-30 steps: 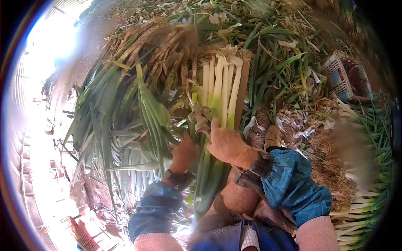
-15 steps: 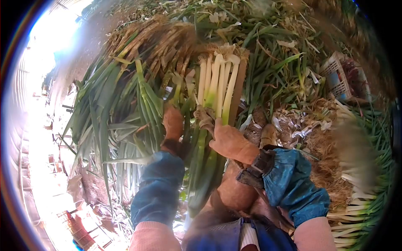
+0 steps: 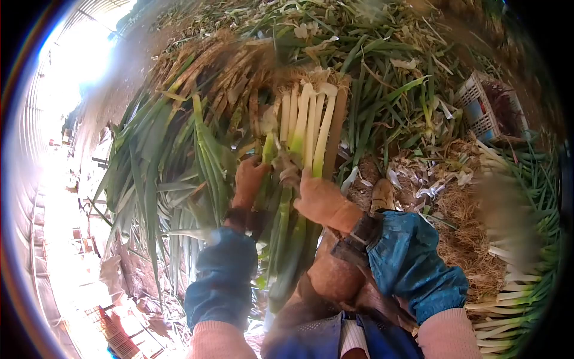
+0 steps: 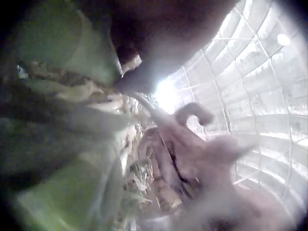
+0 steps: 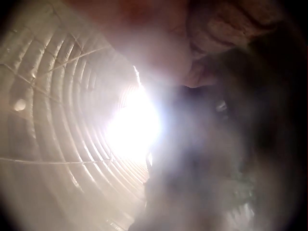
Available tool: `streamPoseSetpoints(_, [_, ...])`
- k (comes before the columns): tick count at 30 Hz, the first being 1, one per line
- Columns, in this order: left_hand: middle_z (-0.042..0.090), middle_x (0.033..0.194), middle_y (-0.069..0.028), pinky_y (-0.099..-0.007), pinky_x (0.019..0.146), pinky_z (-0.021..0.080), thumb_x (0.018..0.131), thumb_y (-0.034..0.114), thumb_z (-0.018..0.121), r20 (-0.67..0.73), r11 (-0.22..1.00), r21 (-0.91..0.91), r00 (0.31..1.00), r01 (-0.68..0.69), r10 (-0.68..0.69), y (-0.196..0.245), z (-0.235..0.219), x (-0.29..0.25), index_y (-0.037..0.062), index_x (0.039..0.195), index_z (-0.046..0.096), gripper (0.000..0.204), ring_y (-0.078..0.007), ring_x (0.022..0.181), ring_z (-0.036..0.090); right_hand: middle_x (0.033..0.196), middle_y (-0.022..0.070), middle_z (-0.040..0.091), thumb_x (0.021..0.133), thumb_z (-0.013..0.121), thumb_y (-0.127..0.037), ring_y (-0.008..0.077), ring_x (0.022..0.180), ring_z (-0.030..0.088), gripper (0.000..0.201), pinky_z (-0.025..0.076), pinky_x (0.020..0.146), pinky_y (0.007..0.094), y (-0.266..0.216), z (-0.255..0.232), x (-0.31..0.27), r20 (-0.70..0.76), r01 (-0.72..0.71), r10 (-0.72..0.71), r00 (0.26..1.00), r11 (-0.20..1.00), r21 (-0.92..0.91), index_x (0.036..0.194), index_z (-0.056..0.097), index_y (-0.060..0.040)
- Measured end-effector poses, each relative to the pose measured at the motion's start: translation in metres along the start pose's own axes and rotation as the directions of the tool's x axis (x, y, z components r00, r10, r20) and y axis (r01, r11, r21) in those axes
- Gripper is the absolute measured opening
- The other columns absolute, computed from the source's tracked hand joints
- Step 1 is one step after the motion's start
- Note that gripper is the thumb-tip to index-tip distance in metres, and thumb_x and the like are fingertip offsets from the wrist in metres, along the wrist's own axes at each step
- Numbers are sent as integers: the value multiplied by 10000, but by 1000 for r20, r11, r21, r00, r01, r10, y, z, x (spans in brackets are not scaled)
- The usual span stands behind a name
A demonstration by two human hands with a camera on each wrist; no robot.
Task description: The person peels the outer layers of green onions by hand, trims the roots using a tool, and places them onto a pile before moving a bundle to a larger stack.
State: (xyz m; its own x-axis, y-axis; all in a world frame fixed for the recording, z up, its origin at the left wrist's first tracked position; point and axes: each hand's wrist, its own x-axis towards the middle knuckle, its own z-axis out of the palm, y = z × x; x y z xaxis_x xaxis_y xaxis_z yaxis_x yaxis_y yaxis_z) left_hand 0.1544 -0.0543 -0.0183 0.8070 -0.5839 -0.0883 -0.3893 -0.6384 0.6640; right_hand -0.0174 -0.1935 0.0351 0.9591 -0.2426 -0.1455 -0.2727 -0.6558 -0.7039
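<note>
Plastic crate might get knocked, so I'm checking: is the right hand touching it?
Apart: the head view shows a wide gap, with plant litter between the right hand and the crate.

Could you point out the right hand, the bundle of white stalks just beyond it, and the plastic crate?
Right hand [image 3: 327, 203]: head view, on the back of the hand.
Bundle of white stalks [image 3: 310, 124]: head view, midway along the pale stems.
Plastic crate [image 3: 474, 94]: head view, on its lattice wall.

2 hands [image 3: 326, 202] amid apparent leeks [image 3: 324, 122]
</note>
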Motion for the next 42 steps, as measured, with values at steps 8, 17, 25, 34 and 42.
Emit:
streamPoseSetpoints(8, [624, 835, -239, -421, 748, 459, 705, 290, 605, -153, 994, 107, 987, -31, 47, 28, 40, 12, 4, 977, 639, 396, -376, 830, 599, 685, 302, 574, 718, 557, -158, 425, 666, 601, 474, 502, 608, 466, 13, -15, -13, -44, -9, 5, 999, 997, -76, 1022, 381, 160])
streamPoseSetpoints(17, [624, 824, -226, -429, 725, 455, 713, 275, 610, -74, 998, 1, 996, 56, -56, 58, 38, -40, 28, 1041, 609, 410, -386, 807, 594, 766, 298, 599, 728, 538, -142, 392, 696, 630, 479, 522, 630, 438, 23, -12, 28, -78, -76, 66, 995, 988, -135, 1053, 393, 179])
streamPoseSetpoints(25, [620, 818, -228, -463, 721, 447, 730, 280, 588, -19, 994, 41, 995, 100, -99, 87, 28, -86, 70, 1088, 578, 415, -401, 804, 586, 796, 328, 584, 724, 575, -183, 458, 796, 590, 424, 497, 718, 479, 26, -17, 34, -58, -157, 153, 986, 986, -62, 976, 393, 105])
streamPoseSetpoints(34, [612, 929, -231, -441, 793, 420, 732, 267, 593, 25, 978, 13, 978, 208, -208, 88, 29, -89, 25, 1135, 565, 470, -387, 883, 565, 723, 334, 568, 715, 575, -183, 448, 746, 594, 430, 499, 638, 482, 14, -32, -21, 52, -99, 105, 993, 988, -117, 948, 378, 120])
streamPoseSetpoints(42, [621, 880, -229, -458, 767, 437, 739, 287, 539, -31, 990, 42, 991, 133, -132, 82, 33, -94, 87, 1115, 568, 427, -394, 863, 582, 729, 340, 563, 713, 596, -204, 465, 753, 583, 406, 492, 669, 476, 38, -19, 32, -83, -104, 98, 992, 992, -65, 898, 414, 109])
